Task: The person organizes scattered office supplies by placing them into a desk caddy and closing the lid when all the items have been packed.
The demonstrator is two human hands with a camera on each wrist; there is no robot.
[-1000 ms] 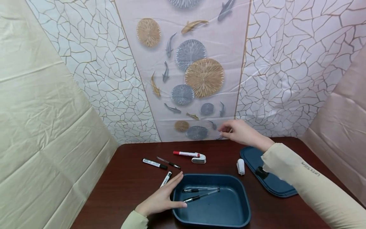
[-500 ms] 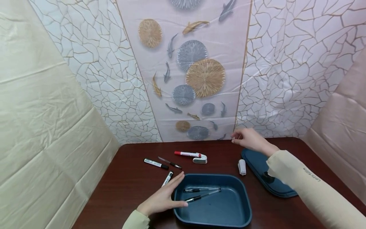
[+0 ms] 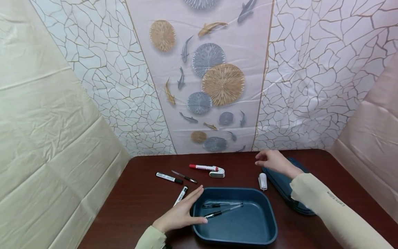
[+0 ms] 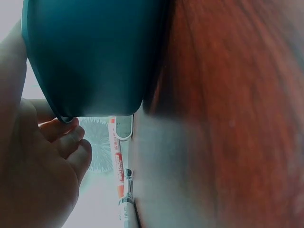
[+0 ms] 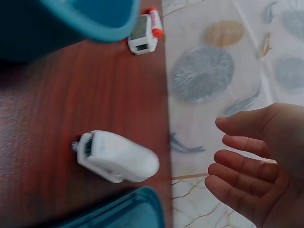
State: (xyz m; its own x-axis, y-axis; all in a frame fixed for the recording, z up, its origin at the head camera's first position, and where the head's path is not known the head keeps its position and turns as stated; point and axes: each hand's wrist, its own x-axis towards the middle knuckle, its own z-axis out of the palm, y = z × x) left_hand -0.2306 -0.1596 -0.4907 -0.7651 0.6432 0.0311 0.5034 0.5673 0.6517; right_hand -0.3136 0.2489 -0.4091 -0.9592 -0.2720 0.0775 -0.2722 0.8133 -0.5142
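My left hand (image 3: pixel 180 212) rests along the left side of a blue rectangular box (image 3: pixel 236 241). Its fingers reach the far corner and the thumb lies over the rim; in the left wrist view some fingertips bend at the box edge. Two black-and-clear pens (image 3: pixel 224 211) lie inside the box. Over the blue lid (image 3: pixel 281 180) hovers my right hand (image 3: pixel 275 162), holding nothing, its fingers loosely bent. A small white stapler (image 3: pixel 262 181) lies on the table just below that hand; the right wrist view shows this stapler (image 5: pixel 118 156) apart from the fingers.
Behind the box, a red-capped marker (image 3: pixel 202 167) touches a white rounded item with a grey face (image 3: pixel 217 173). Two black-and-white markers, one a black-capped marker (image 3: pixel 169 177), and a pen (image 3: pixel 184 176) lie left. A patterned cloth (image 3: pixel 214 103) hangs behind the table.
My right hand has moved right and down, toward the lid and stapler. The lid appears to have turned beneath my right arm. The box and left hand have shifted slightly right.
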